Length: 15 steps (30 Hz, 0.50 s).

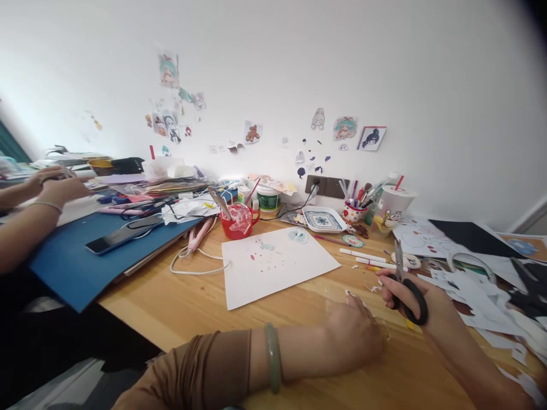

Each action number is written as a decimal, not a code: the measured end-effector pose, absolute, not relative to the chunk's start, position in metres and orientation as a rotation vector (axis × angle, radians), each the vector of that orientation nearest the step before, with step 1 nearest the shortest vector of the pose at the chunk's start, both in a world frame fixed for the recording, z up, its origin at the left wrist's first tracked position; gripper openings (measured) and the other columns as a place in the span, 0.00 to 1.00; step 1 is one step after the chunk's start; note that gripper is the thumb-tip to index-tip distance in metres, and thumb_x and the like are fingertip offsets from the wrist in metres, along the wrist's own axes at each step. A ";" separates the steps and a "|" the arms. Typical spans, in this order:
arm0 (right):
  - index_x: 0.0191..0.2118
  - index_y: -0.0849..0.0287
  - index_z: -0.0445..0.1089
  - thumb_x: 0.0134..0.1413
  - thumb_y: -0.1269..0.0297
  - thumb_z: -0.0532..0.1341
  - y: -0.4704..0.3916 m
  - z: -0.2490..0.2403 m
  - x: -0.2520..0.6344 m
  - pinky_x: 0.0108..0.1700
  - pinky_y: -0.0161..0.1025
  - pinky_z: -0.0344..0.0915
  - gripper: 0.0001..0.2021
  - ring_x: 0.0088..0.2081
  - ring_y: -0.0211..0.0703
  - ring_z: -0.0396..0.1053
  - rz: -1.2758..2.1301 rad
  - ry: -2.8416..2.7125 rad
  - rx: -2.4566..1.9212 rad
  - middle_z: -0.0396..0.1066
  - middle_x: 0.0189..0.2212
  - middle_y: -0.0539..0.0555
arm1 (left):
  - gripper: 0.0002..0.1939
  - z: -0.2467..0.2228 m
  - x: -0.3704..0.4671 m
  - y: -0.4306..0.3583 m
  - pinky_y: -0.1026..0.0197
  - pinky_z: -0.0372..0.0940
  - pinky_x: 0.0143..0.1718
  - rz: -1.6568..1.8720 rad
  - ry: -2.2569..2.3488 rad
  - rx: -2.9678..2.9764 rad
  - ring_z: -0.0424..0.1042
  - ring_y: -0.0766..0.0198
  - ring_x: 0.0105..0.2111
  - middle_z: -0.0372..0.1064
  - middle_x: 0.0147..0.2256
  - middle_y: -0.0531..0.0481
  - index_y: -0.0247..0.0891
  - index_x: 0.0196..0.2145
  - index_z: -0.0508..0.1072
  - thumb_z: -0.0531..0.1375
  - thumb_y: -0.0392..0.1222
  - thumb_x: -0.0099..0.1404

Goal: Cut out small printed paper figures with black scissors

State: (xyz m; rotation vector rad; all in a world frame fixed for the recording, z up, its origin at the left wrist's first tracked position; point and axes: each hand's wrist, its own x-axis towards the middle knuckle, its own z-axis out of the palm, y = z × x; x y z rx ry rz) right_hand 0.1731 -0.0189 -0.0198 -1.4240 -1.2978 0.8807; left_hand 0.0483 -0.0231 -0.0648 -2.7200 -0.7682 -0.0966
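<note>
My right hand [412,304] is wrapped round a pair of black-handled scissors [399,262], their blades pointing up and away from me. Beside it, low over the wooden table, my left hand [354,335] is closed with its back towards me. Whatever sits between those fingers is hidden; a thin see-through edge shows by the knuckles. Beyond my left hand lies a white sheet [273,273] bearing small coloured cut-outs or marks. White-barrelled pens [367,254] and tiny paper scraps lie just past the scissors.
A red mug [239,222], a square patterned dish [323,219], a pen cup [354,212] and a drink cup [391,208] line the back. Paper offcuts [478,296] spread at right. At left are a phone [122,234], a blue board [85,265] and another person's hands [60,185].
</note>
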 end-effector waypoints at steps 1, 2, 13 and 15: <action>0.29 0.59 0.68 0.39 0.56 0.62 -0.018 -0.020 0.174 0.20 0.33 0.57 0.12 0.19 0.37 0.61 0.870 -1.299 -1.439 0.64 0.15 0.47 | 0.13 -0.061 0.050 -0.021 0.53 0.62 0.30 -0.084 -0.732 -2.796 0.67 0.48 0.39 0.69 0.38 0.33 0.28 0.38 0.71 0.50 0.31 0.58; 0.28 0.59 0.68 0.38 0.56 0.62 -0.017 -0.019 0.175 0.18 0.33 0.56 0.12 0.18 0.37 0.61 0.849 -1.283 -1.459 0.64 0.14 0.47 | 0.12 -0.057 0.051 -0.018 0.56 0.62 0.28 -0.079 -0.746 -2.883 0.69 0.52 0.36 0.70 0.35 0.37 0.30 0.36 0.72 0.51 0.30 0.57; 0.25 0.59 0.67 0.35 0.54 0.64 -0.011 -0.020 0.190 0.20 0.33 0.58 0.13 0.19 0.40 0.64 0.829 -1.281 -1.556 0.67 0.15 0.50 | 0.12 -0.029 0.019 -0.016 0.62 0.64 0.27 -0.751 -1.100 -2.639 0.67 0.60 0.37 0.65 0.40 0.43 0.32 0.41 0.63 0.45 0.34 0.62; 0.23 0.58 0.66 0.34 0.55 0.65 -0.014 -0.021 0.185 0.15 0.31 0.53 0.13 0.15 0.35 0.57 1.010 -1.251 -1.467 0.62 0.13 0.47 | 0.15 -0.030 0.016 -0.022 0.62 0.65 0.31 -0.798 -0.947 -2.635 0.64 0.59 0.42 0.63 0.44 0.41 0.32 0.45 0.61 0.42 0.36 0.64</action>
